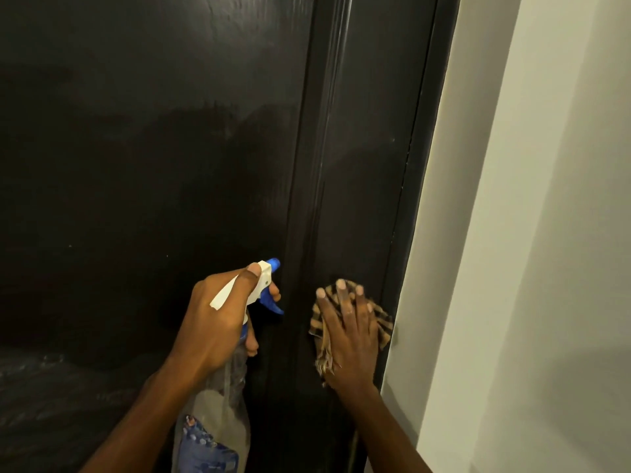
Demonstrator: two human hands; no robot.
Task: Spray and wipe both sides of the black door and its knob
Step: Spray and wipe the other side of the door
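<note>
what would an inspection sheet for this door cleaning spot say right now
surface: black door, glossy with faint streaks; cannot tell if it is wet
job's things: spray bottle upright, nozzle toward the door; striped cloth flat against the black strip near the wall; knob not in view
clutter: nothing seen
hands: left hand grips the spray bottle, a finger on the trigger; right hand presses the cloth with straight fingers
cables: nothing seen
surroundings: pale wall to the right of the door
</note>
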